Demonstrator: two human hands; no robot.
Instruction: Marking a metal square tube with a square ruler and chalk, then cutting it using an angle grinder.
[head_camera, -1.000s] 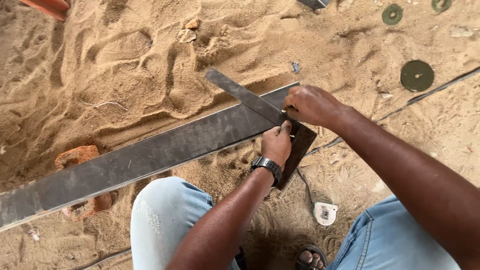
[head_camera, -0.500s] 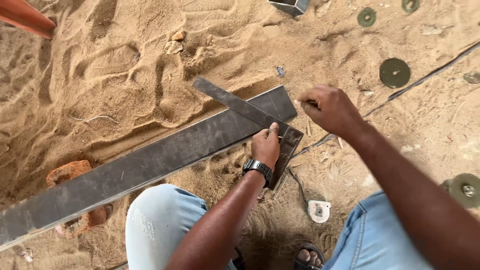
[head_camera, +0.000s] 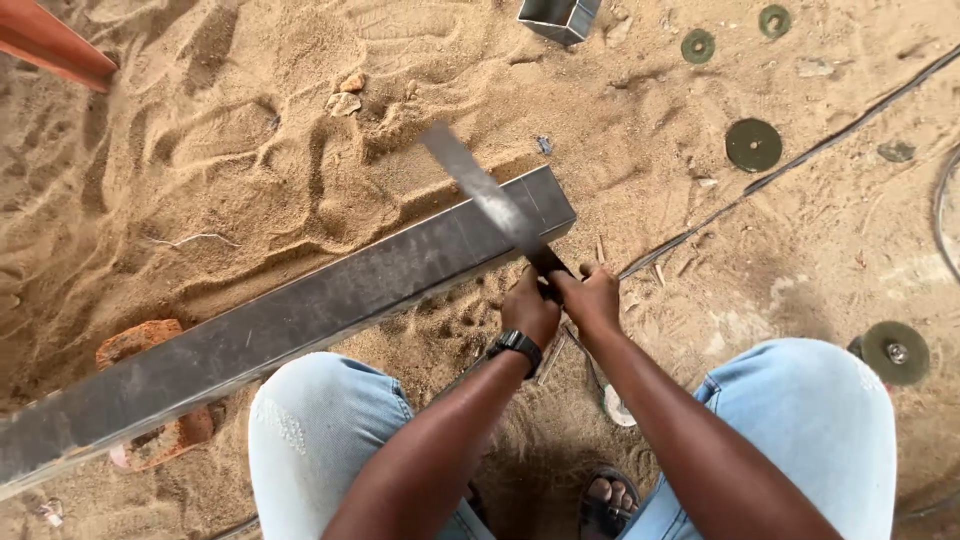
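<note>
Both hands meet just past the near end of the steel tube: my left hand (head_camera: 528, 312), with a black wristwatch (head_camera: 515, 348) on the wrist, is closed around the dark handle end of a try square (head_camera: 487, 197), and my right hand (head_camera: 592, 298) is closed on the same handle right beside it, the two hands touching. From largest down, I see sandy ground (head_camera: 230, 150) filling the whole view, marked with footprints. Across it lies the long rectangular steel tube (head_camera: 300, 315), running from the lower left up to its cut end near the middle, its left part resting on a reddish brick (head_camera: 135, 345). My knees in light blue jeans (head_camera: 810, 430) frame the bottom of the view, with a sandalled foot (head_camera: 605, 500) between them. The try square's blade slants up and to the left over the tube's end, blurred, so I cannot tell whether it touches the steel. A thin dark cable (head_camera: 800, 160) runs diagonally on the right. Several round grinding discs lie well apart from the hands: one disc (head_camera: 753, 144) beside the cable, another disc with a metal hub (head_camera: 893, 352) by my right knee, and two small ones near the top edge. A short offcut of tube (head_camera: 558, 18) sits at the top.
</note>
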